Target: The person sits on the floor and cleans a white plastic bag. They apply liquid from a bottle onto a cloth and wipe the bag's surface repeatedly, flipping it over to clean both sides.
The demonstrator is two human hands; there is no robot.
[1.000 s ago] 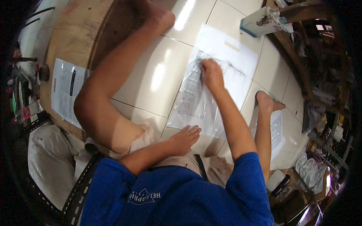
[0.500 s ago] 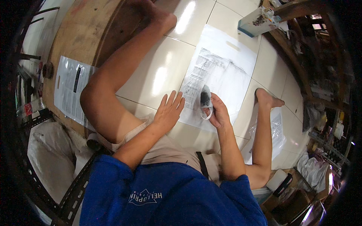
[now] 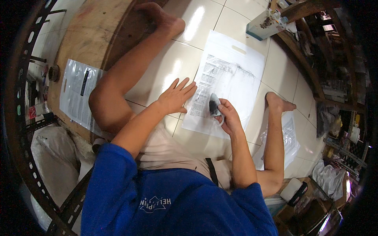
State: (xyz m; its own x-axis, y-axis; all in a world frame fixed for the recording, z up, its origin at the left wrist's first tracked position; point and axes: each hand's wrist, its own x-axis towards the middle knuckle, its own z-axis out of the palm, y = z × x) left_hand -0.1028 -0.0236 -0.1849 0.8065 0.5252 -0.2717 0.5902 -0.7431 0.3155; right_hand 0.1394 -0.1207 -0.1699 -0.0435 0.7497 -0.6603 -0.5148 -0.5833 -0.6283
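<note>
Right fingers (image 3: 224, 103) pinch smudged cloth (image 3: 214, 105), left fingers (image 3: 182, 85) splay over open tile (image 3: 157, 80) edging the bag (image 3: 240, 90).

The cloth (image 3: 214, 105) is partly hidden by the right hand (image 3: 229, 117), the print (image 3: 207, 78) on the bag (image 3: 239, 94) is too small to read, and the shirt (image 3: 204, 208) is cut off below.

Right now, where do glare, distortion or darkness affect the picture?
Head view: glare streaks the floor tiles; head view: perforated post at left bows along the rim; head view: shelving at right is murky, left hand and right hand fairly sharp.
</note>
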